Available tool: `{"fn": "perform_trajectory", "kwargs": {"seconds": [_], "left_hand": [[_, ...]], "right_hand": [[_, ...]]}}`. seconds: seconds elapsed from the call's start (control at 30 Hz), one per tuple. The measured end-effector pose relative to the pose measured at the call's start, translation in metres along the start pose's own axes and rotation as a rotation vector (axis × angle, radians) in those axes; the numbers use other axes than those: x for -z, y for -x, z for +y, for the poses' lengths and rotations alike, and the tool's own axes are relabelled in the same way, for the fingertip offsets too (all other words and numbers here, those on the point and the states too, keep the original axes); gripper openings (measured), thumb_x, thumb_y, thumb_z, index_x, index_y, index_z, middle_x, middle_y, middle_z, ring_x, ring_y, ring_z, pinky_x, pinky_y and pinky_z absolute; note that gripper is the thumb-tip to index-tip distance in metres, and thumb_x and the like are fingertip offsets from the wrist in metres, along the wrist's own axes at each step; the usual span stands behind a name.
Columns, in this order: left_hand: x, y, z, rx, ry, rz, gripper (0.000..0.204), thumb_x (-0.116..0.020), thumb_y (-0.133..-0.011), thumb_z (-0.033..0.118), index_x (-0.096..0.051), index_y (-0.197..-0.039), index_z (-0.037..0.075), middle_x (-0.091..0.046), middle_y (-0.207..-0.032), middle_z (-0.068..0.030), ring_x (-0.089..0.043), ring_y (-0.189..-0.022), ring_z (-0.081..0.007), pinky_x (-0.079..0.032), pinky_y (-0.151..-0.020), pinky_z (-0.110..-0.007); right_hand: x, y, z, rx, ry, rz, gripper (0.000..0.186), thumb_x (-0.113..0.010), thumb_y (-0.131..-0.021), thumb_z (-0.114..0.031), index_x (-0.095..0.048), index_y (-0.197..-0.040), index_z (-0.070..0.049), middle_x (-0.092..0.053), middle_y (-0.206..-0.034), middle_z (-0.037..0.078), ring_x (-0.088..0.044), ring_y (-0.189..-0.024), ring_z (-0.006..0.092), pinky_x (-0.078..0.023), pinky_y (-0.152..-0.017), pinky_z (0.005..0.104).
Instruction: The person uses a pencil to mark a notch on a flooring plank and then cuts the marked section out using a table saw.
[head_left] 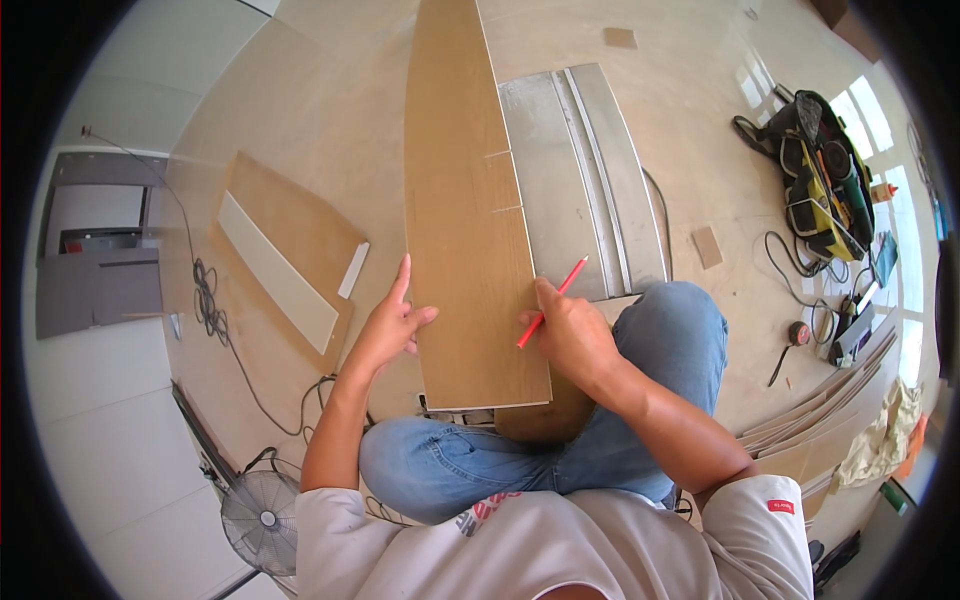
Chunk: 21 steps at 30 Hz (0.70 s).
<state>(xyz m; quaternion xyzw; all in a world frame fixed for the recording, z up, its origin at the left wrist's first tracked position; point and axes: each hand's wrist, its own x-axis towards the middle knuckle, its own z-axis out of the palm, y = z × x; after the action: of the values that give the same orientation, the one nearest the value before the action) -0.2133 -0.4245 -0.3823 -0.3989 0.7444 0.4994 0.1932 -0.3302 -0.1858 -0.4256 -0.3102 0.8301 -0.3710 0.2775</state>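
Brown and wood-grained, a long board [470, 230] is being positioned before crossed legs [665, 350], its far end cropped. A red pencil [572, 275] is being gripped by the right hand [582, 335]; the left hand [388, 327] is being held spread beside the board, some fingers hidden.

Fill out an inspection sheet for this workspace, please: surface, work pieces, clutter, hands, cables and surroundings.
Surface: smooth tan floor.
Work pieces: long wood-toned board before the person, two short pale marks near its right edge; grey panel to its right.
Clutter: black-and-yellow tool bag, stacked thin strips and pale cloth at right; brown piece with a white strip at left.
Hands: left hand at the board's left edge, index finger extended; right hand holds a red pencil at the right edge.
Cables: dark cord bunched at left.
Surroundings: round fan, lower left.
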Motion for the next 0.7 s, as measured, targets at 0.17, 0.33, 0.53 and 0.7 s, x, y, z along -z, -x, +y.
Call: {"fn": "perform_trajectory", "kwargs": {"seconds": [0.17,0.33,0.53,0.7], "left_hand": [[0.000,-0.002,-0.004,-0.002,0.023,-0.001,0.090,-0.064,-0.093,0.014,-0.003,-0.157,0.026,-0.054,-0.072,0.0000,-0.050,-0.061,-0.0072,-0.048,-0.049,-0.026],[-0.002,-0.006,-0.008,0.011,0.036,-0.001,0.090,-0.065,-0.093,0.012,-0.003,-0.157,0.027,-0.054,-0.073,-0.0001,-0.050,-0.061,-0.0073,-0.050,-0.050,-0.027],[-0.002,-0.009,-0.011,0.005,-0.004,-0.010,0.091,-0.065,-0.093,0.012,-0.002,-0.156,0.029,-0.055,-0.074,-0.0012,-0.050,-0.060,-0.0075,-0.051,-0.050,-0.027],[-0.002,-0.013,-0.018,0.004,-0.011,-0.015,0.092,-0.065,-0.093,0.011,0.000,-0.156,0.030,-0.056,-0.075,-0.0022,-0.052,-0.060,-0.0078,-0.051,-0.049,-0.027]], "right_hand": [[-0.004,-0.001,0.000,0.006,0.004,0.030,0.028,-0.066,-0.088,-0.020,-0.050,-0.100,0.000,-0.060,-0.063,0.025,-0.062,-0.064,0.0444,-0.048,-0.055,0.0531],[-0.008,-0.001,0.004,-0.007,0.038,0.018,0.029,-0.066,-0.088,-0.021,-0.050,-0.100,0.000,-0.060,-0.063,0.025,-0.062,-0.063,0.0447,-0.048,-0.055,0.0535],[-0.009,-0.001,0.006,-0.014,0.062,0.014,0.029,-0.066,-0.089,-0.021,-0.049,-0.098,-0.001,-0.061,-0.063,0.025,-0.063,-0.064,0.0442,-0.048,-0.057,0.0533],[-0.009,-0.002,0.005,-0.024,0.076,-0.001,0.028,-0.065,-0.089,-0.021,-0.049,-0.099,0.000,-0.061,-0.064,0.025,-0.063,-0.065,0.0440,-0.049,-0.058,0.0531]]}}
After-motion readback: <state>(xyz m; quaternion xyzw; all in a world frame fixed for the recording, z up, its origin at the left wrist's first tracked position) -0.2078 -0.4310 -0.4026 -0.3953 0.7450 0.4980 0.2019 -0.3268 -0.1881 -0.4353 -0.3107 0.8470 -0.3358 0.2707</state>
